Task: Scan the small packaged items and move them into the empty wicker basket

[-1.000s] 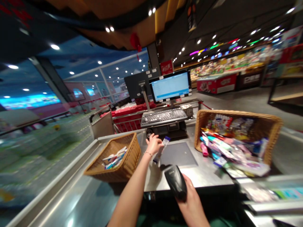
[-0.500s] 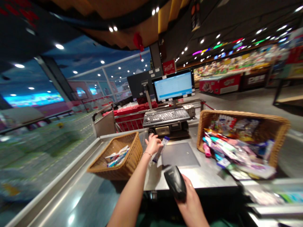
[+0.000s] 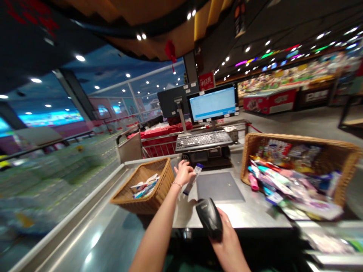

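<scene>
My left hand [image 3: 184, 172] is closed on a slim, see-through packet with blue ends [image 3: 193, 179], held at a slant above the steel counter. What the packet contains is too blurred to read. In my right hand [image 3: 228, 238] is a black handheld barcode scanner [image 3: 209, 217], its head tilted up and toward the left. The scanner is apart from the packet, lower and to its right. Beyond the scanner, a flat grey plate [image 3: 219, 186] is set into the counter [image 3: 181, 221].
On the left stands a wicker basket [image 3: 159, 196] with a few packaged items. A larger wicker basket [image 3: 353, 166] on the right is heaped with packaged goods. A keyboard [image 3: 204, 139] and a lit monitor [image 3: 214, 104] stand at the back, before a red shopping cart [image 3: 163, 149].
My view has turned slightly left, so the surroundings sit further right in the picture. Both hands keep nearly the same pose, still holding the packet and the scanner.
</scene>
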